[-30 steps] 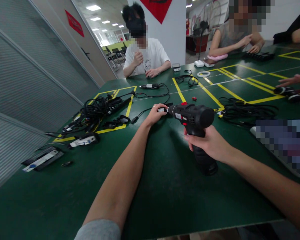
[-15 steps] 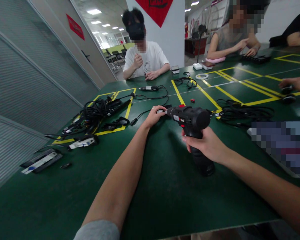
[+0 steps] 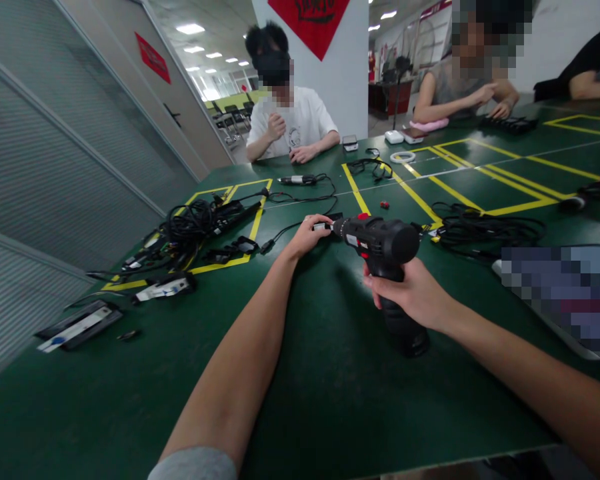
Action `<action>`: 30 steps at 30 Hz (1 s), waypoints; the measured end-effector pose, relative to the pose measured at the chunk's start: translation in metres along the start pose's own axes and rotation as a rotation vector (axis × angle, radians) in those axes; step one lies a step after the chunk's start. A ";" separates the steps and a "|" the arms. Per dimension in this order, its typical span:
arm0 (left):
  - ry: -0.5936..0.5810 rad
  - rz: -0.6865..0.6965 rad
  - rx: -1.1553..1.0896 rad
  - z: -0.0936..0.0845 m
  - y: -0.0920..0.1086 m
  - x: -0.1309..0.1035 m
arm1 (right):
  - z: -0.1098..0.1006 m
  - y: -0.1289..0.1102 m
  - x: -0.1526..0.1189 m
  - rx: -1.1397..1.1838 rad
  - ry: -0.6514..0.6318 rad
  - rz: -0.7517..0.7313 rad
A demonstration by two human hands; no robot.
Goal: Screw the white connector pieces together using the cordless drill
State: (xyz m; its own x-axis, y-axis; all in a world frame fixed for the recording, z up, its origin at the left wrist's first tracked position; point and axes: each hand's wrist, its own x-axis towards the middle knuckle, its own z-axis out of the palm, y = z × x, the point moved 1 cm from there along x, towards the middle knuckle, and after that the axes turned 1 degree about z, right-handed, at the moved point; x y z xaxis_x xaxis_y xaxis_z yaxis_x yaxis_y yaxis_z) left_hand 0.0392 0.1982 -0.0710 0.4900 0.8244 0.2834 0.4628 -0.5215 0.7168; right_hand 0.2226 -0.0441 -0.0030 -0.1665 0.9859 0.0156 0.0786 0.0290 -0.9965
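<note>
A black cordless drill (image 3: 380, 241) with red accents is in my right hand (image 3: 414, 293), whose fingers wrap round its grip. The drill points left, its chuck close to the fingertips of my left hand (image 3: 310, 235). My left hand is closed on a small dark part with a light face (image 3: 322, 227), resting on the green table (image 3: 320, 400). The drill tip meets or nearly meets this part; the exact contact is too small to tell.
Tangled black cables (image 3: 193, 223) and dark parts lie at the left, more cables (image 3: 485, 230) at the right. A pixelated flat object (image 3: 565, 300) lies front right. People sit across the table; another person's hand shows at the right edge.
The view has shifted slightly. Both my hands and the drill keep nearly the same pose. At the right edge, another person's hand has moved further right.
</note>
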 end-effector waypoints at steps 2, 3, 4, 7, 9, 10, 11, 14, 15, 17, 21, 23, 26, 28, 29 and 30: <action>-0.008 0.005 0.012 0.000 0.000 0.000 | 0.000 -0.001 0.000 0.002 0.012 0.005; -0.011 0.005 0.017 -0.001 0.001 0.000 | 0.000 -0.002 0.000 -0.002 0.016 0.005; -0.012 0.004 0.019 -0.001 0.001 0.000 | 0.000 -0.002 0.000 -0.008 0.017 0.003; -0.010 0.000 0.007 -0.001 0.003 -0.001 | 0.000 -0.002 0.000 -0.028 0.009 -0.006; -0.004 -0.003 -0.004 -0.001 0.003 -0.001 | -0.001 -0.001 0.000 -0.031 0.006 -0.011; -0.002 -0.006 -0.007 -0.001 0.003 -0.001 | -0.001 0.000 0.000 -0.028 0.008 -0.013; -0.002 -0.010 -0.008 -0.001 0.003 -0.001 | -0.001 0.000 0.000 -0.025 0.012 -0.018; -0.006 -0.018 -0.002 -0.001 0.003 -0.001 | -0.002 0.002 0.000 -0.017 0.023 -0.035; -0.008 -0.018 0.000 -0.001 0.002 -0.001 | -0.002 0.002 0.000 -0.018 0.024 -0.035; -0.009 -0.010 -0.001 -0.001 0.002 -0.001 | -0.002 0.003 0.000 -0.024 0.023 -0.031; -0.005 0.019 -0.015 -0.001 0.001 -0.001 | -0.001 0.003 -0.001 -0.029 0.025 -0.017; 0.002 0.024 -0.016 -0.001 0.001 -0.001 | -0.001 0.003 -0.001 -0.034 0.034 -0.004; 0.004 0.027 -0.013 -0.001 0.000 -0.001 | -0.002 0.002 -0.001 -0.045 0.027 0.004; 0.004 0.031 -0.018 -0.001 0.000 -0.001 | -0.002 0.000 -0.001 -0.050 0.011 0.013; 0.004 0.033 -0.022 -0.001 0.000 -0.001 | -0.002 -0.001 -0.001 -0.053 0.003 0.027; 0.006 0.034 -0.023 -0.001 0.000 -0.001 | -0.001 -0.003 -0.001 -0.057 -0.001 0.044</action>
State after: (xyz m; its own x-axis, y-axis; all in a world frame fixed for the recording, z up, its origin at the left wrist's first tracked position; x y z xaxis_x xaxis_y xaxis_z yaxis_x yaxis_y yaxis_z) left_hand 0.0385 0.1979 -0.0708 0.5004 0.8077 0.3118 0.4290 -0.5441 0.7210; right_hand 0.2239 -0.0450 -0.0002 -0.1627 0.9863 -0.0286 0.1418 -0.0053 -0.9899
